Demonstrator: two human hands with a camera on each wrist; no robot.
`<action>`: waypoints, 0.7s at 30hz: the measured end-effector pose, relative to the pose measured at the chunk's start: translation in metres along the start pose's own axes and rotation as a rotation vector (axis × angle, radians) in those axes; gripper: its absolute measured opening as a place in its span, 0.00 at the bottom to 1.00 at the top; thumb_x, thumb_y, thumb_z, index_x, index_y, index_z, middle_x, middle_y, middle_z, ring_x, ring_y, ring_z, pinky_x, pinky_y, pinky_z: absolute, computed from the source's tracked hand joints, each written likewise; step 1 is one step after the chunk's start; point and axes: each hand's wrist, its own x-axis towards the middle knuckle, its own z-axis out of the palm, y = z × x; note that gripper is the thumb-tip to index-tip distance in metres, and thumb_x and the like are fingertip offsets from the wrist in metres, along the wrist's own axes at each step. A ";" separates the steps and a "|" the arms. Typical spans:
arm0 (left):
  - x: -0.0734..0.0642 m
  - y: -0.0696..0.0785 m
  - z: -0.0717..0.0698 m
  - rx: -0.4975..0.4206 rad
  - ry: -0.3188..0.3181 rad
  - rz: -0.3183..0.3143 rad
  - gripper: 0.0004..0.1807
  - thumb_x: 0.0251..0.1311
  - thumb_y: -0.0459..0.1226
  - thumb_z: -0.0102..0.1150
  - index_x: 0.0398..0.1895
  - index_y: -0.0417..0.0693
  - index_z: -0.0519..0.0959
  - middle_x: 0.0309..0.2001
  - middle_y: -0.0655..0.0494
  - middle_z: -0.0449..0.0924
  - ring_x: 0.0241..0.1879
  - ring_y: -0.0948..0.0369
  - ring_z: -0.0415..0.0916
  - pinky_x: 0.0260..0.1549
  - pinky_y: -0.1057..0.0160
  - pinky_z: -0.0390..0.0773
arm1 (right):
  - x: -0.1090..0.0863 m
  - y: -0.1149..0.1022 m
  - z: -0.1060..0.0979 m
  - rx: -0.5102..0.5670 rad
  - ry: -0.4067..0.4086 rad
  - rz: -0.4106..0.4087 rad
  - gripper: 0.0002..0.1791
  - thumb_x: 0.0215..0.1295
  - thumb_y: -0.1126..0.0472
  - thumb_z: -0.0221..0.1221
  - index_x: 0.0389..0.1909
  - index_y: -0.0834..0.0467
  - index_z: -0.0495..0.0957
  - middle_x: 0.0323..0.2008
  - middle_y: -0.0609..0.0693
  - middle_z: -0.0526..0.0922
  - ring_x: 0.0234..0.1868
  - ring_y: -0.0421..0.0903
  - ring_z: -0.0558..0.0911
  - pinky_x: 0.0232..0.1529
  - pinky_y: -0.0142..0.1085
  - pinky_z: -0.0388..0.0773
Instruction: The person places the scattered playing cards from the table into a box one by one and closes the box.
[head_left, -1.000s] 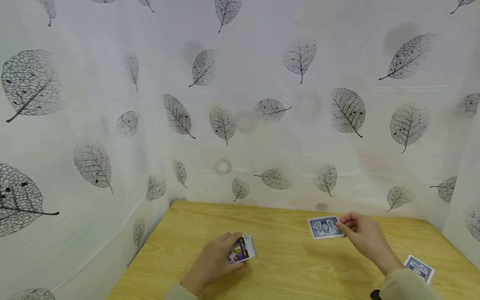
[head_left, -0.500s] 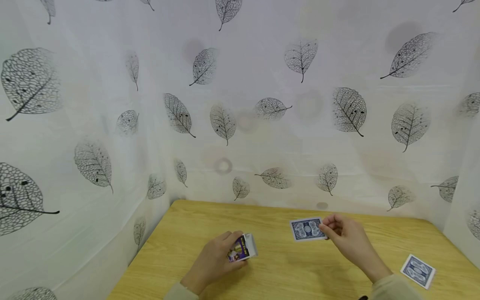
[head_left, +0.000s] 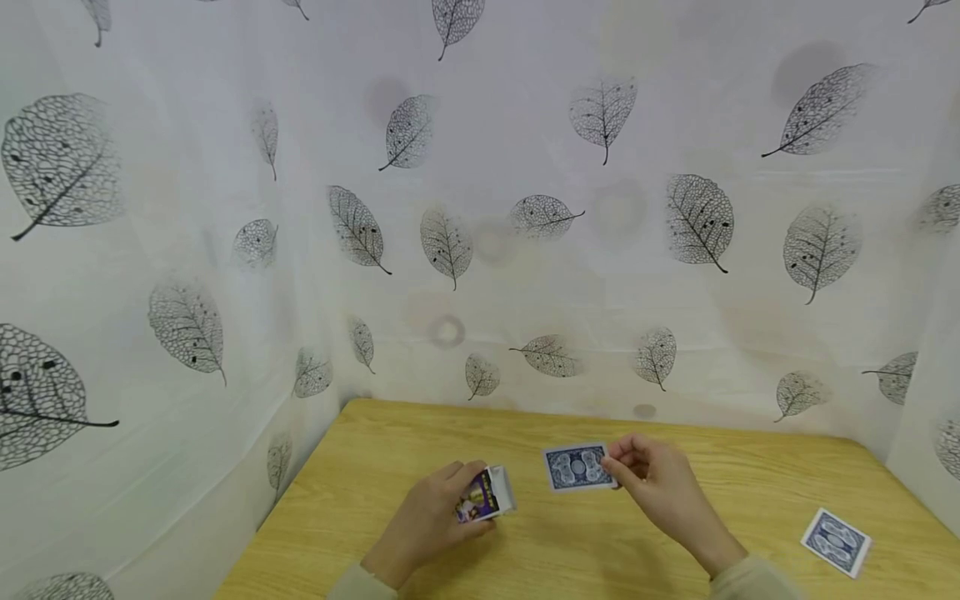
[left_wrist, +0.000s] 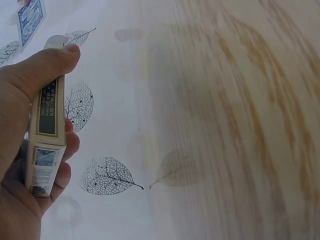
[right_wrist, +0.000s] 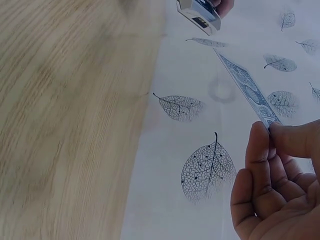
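My left hand [head_left: 431,521] grips a playing card box [head_left: 480,497], its purple and black front facing up in the head view. The box's flap end stands open toward the right. In the left wrist view the thumb lies along one narrow side of the box [left_wrist: 48,115], with the fingers curled round the other. Between thumb and forefinger my right hand [head_left: 667,492] pinches a playing card [head_left: 577,467] by its right end, blue patterned back upward. The card is held above the table, a short gap from the box's open end. In the right wrist view the card [right_wrist: 247,87] appears nearly edge-on.
Another blue-backed playing card [head_left: 836,542] lies on the wooden table [head_left: 420,425] at the right, near my right sleeve [head_left: 753,579]. A white curtain [head_left: 495,292] with a leaf print hangs behind the table and along its left side.
My right hand has carried the playing card leftward, closer to the box. The left hand and box have stayed almost still. The card on the table at right is now fully uncovered by the sleeve.
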 end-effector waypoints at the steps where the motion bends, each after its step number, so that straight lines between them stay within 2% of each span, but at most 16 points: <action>1: 0.000 0.000 0.000 0.004 0.004 0.004 0.37 0.52 0.48 0.84 0.64 0.51 0.77 0.43 0.59 0.84 0.36 0.72 0.74 0.35 0.73 0.80 | 0.000 -0.001 0.003 0.008 -0.006 0.001 0.05 0.72 0.63 0.68 0.41 0.60 0.82 0.31 0.47 0.87 0.28 0.36 0.82 0.31 0.30 0.80; 7: -0.001 0.000 0.001 0.017 0.029 0.029 0.38 0.51 0.49 0.84 0.64 0.51 0.77 0.43 0.59 0.84 0.36 0.72 0.75 0.35 0.73 0.80 | -0.001 -0.008 0.019 0.061 -0.031 0.025 0.05 0.72 0.63 0.68 0.41 0.59 0.82 0.31 0.47 0.87 0.29 0.36 0.83 0.32 0.30 0.80; 14: 0.000 0.001 0.000 -0.003 0.029 0.030 0.37 0.52 0.48 0.84 0.63 0.51 0.77 0.41 0.60 0.83 0.35 0.73 0.73 0.32 0.76 0.78 | 0.001 -0.012 0.039 0.160 -0.038 0.009 0.06 0.71 0.64 0.68 0.40 0.61 0.82 0.31 0.50 0.87 0.28 0.37 0.83 0.31 0.30 0.82; 21: 0.000 0.001 -0.001 0.004 0.031 0.037 0.37 0.51 0.49 0.84 0.64 0.51 0.77 0.42 0.60 0.83 0.35 0.73 0.73 0.33 0.75 0.78 | 0.002 -0.013 0.058 0.180 -0.032 0.045 0.05 0.71 0.64 0.69 0.40 0.60 0.82 0.31 0.50 0.87 0.30 0.41 0.83 0.32 0.30 0.82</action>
